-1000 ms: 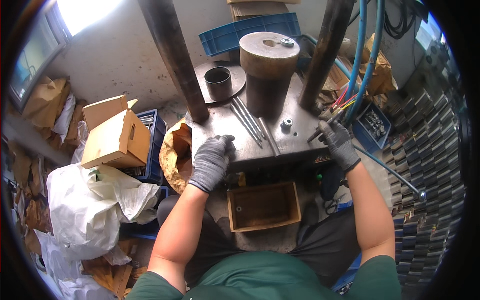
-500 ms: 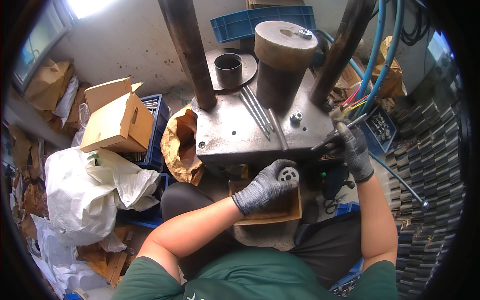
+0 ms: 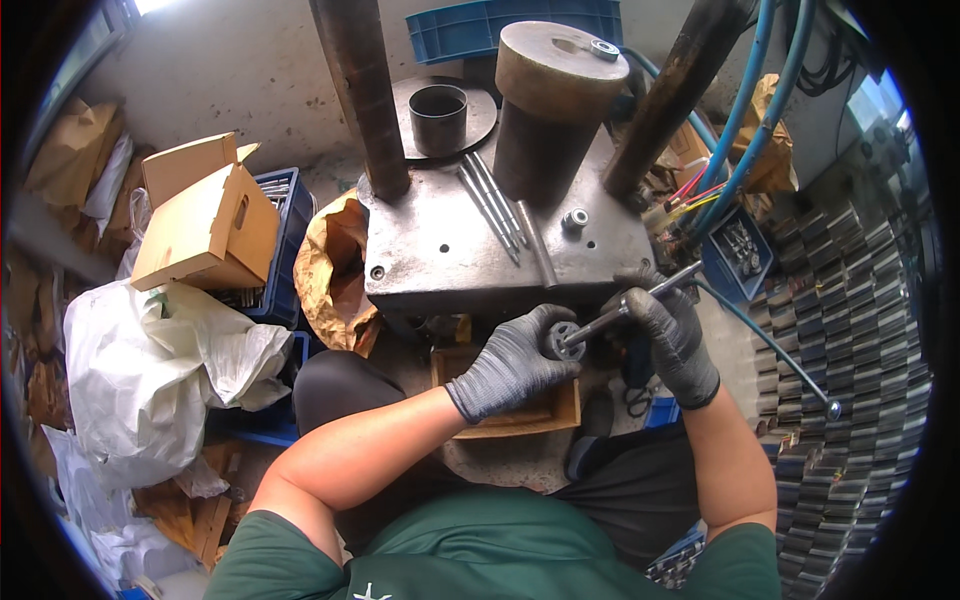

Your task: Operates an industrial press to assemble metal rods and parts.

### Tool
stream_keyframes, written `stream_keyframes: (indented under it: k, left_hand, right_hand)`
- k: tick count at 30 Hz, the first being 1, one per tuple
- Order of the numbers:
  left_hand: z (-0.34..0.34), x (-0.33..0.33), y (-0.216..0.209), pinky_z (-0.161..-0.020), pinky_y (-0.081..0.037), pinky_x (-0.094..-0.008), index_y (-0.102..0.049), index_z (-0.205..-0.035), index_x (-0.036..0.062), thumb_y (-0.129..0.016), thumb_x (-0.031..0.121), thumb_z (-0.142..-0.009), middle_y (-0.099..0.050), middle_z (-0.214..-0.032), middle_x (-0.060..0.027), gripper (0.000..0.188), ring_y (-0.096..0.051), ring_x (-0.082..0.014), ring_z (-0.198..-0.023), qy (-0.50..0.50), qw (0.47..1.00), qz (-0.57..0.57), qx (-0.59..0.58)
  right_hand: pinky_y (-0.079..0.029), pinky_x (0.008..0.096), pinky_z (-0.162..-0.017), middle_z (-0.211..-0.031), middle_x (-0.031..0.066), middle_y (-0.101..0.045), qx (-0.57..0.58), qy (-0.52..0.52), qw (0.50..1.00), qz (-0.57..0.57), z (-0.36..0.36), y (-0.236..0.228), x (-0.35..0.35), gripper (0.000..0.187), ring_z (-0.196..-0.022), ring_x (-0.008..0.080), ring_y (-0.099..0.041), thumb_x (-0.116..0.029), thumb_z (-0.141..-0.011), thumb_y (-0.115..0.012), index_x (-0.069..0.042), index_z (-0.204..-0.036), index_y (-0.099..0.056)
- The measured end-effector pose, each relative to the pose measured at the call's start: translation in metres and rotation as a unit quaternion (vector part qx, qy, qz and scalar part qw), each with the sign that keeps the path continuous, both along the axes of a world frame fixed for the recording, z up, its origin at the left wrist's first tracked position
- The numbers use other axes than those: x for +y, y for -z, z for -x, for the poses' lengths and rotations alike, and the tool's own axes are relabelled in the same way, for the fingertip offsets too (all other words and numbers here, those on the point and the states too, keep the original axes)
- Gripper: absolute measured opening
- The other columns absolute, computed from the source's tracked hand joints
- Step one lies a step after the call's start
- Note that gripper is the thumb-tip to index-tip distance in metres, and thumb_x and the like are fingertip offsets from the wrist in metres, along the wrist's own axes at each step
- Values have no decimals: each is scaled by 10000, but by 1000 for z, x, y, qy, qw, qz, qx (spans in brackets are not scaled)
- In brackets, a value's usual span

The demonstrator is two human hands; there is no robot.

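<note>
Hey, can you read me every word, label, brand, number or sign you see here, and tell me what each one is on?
No readable words, labels, brands, numbers or signs.
Green shirt: a white star-like mark at the lower edge, cut off by the frame; no lettering legible.
Round metal part in the left hand and rod in the right hand: any markings are too small to read.
</note>
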State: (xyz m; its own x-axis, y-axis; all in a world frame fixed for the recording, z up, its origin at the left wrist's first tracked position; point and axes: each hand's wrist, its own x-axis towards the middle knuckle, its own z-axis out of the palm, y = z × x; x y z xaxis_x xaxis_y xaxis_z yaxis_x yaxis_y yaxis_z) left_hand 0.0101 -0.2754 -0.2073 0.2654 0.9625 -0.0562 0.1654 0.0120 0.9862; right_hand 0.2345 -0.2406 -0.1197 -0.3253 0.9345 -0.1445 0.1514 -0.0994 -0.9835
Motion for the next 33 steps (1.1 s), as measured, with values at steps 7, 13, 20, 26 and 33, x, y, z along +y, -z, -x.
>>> stream_keyframes:
  k: [7, 13, 20, 26, 33]
  left_hand:
    - [2, -2, -5, -1000, -599, -344, -659, -1367, 35, -901, 230, -844, -772, -1169, -135, 609, -744, -188, -1091, 2, 995, -59, 79]
    - [-2, -2, 3, -1052, -589, -365, -635, -1392, 54, -917, 238, -815, -756, -1241, -149, 668, -738, -229, -1154, 11, 1000, -1, -4]
    - [-10, -7, 10, -1062, -576, -359, -611, -1420, 35, -886, 240, -866, -731, -1285, -159, 651, -719, -230, -1182, 45, 998, 43, -26]
    - [-22, -15, 31, -1054, -551, -340, -498, -1533, 1, -693, 295, -1081, -689, -1319, -131, 573, -662, -199, -1202, 102, 962, 163, -196]
    - [-35, -39, 63, -1084, -557, -308, -508, -1515, 19, -592, 259, -1146, -665, -1360, -69, 448, -646, -146, -1230, 122, 919, 242, -285]
  right_hand:
    - [-591, 334, -878, -987, 114, -799, -11, -33, 996, -87, 8, 8, -9, 350, -916, 169, -741, -246, -1079, -642, 50, -1258, -699]
    - [-593, 339, -909, -1048, 93, -795, 50, -16, 998, 19, 5, 5, -11, 359, -975, 169, -753, -215, -1085, -656, 31, -1347, -659]
    - [-593, 300, -922, -1095, 102, -770, 10, -91, 995, 37, 8, 1, -16, 352, -1006, 147, -749, -139, -1081, -679, 41, -1380, -627]
    - [-588, 323, -917, -1088, 114, -766, -104, -93, 989, -45, 11, 5, -15, 421, -1008, 181, -752, -180, -1065, -705, 38, -1416, -624]
    - [-595, 376, -951, -1144, 197, -760, -282, -115, 929, -213, -18, 19, 6, 444, -1053, 278, -756, -138, -1003, -735, 22, -1405, -637]
